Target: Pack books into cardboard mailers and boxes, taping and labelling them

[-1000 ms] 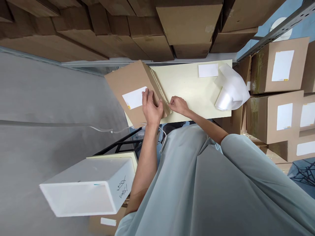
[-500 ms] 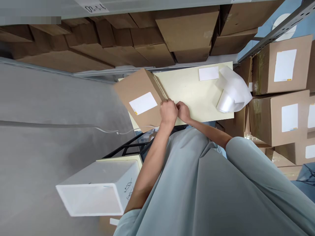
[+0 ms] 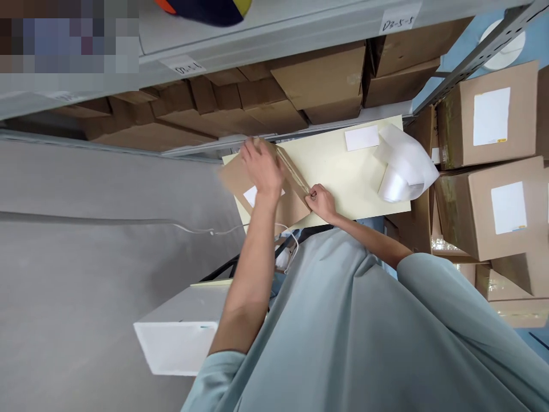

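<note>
A brown cardboard box [image 3: 297, 207] with a white label lies tilted at the left end of the cream tabletop [image 3: 330, 166]. Over its top rests my left hand [image 3: 263, 169], fingers spread toward the far edge and partly covering the label. At the box's near right corner, beside the taped seam, my right hand [image 3: 321, 202] is closed, its fingers curled; whatever lies between them is too small to name. A thin white cord [image 3: 295, 243] hangs by the near side of the box.
A roll of white wrap [image 3: 397, 180] and a white paper [image 3: 361, 138] lie on the right part of the tabletop. Boxes fill the shelf [image 3: 326, 74] beyond. Labelled cartons [image 3: 497, 212] are stacked at right; a white bin [image 3: 182, 346] stands lower left.
My left hand has moved from the near right corner of the box to its top, far side, and its fingers have opened. My right hand stays by the corner. The view has shifted slightly.
</note>
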